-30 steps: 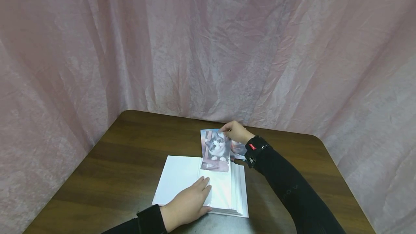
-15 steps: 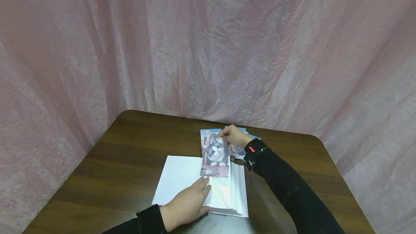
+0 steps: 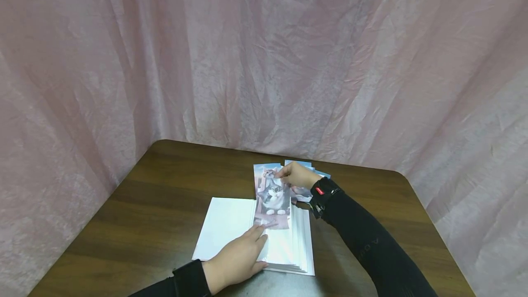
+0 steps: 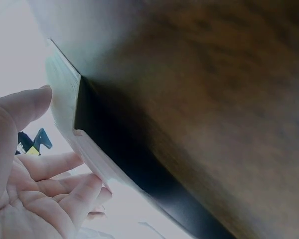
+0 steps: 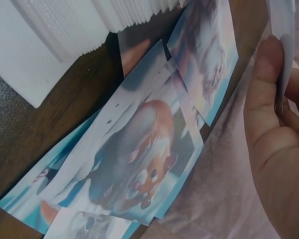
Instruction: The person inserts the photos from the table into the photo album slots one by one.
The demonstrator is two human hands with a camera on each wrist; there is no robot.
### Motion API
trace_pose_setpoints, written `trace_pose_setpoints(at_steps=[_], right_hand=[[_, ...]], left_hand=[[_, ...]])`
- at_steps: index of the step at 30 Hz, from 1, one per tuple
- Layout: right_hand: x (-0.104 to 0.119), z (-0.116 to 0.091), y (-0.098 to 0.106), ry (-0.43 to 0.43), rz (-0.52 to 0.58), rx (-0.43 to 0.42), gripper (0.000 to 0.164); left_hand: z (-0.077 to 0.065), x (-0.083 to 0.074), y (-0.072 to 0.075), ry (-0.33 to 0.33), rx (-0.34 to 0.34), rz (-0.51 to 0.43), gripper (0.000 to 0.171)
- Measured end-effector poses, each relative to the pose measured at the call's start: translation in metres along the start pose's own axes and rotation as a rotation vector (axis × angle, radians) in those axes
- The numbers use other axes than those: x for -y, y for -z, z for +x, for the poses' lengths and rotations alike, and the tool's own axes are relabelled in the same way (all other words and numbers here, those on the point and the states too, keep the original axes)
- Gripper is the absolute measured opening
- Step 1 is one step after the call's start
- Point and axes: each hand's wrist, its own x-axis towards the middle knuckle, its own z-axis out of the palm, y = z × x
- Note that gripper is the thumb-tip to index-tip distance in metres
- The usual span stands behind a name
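Note:
A white photo album (image 3: pixel 227 219) lies spread on the table, its pages stacked toward the right. My left hand (image 3: pixel 237 260) rests on the album's near part with extended fingers; in the left wrist view its thumb and fingers lie along the album's edge (image 4: pixel 65 94). Between thumb and fingers, my right hand (image 3: pixel 298 175) pinches the upper right edge of a cat photo (image 3: pixel 273 203). That photo's lower end overlaps the right-hand page, close to the left fingertips. In the right wrist view the pinched photo (image 5: pixel 284 22) appears almost edge-on.
Several loose photos with blue edges lie behind the album, among them a kitten photo (image 3: pixel 268 168) and a squirrel-like animal photo (image 5: pixel 144 164). The brown wooden table (image 3: pixel 165 187) ends at a pink curtain (image 3: pixel 264 58).
My right hand has drawn the cat photo toward me, so its lower end reaches further down the page. More of the kitten photo behind shows. My left hand stays in place.

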Motion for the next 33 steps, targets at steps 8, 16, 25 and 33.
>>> trace_pose_setpoints(at_steps=[8,16,25,33], right_hand=[[-0.001,0.000,-0.005,-0.001,0.013,0.024,0.022],[-0.001,-0.002,-0.010,0.051,0.001,0.057,0.022],[-0.001,-0.006,-0.014,0.039,0.037,0.088,0.021],[0.003,-0.010,-0.016,0.008,0.048,0.094,0.021]], left_hand=[[0.000,-0.001,0.000,0.003,-0.006,0.001,0.064],[0.000,0.000,0.000,-0.004,-0.016,0.008,0.065],[0.000,0.000,0.001,-0.008,-0.019,0.006,0.063],[0.000,0.000,0.000,-0.008,-0.023,0.007,0.063]])
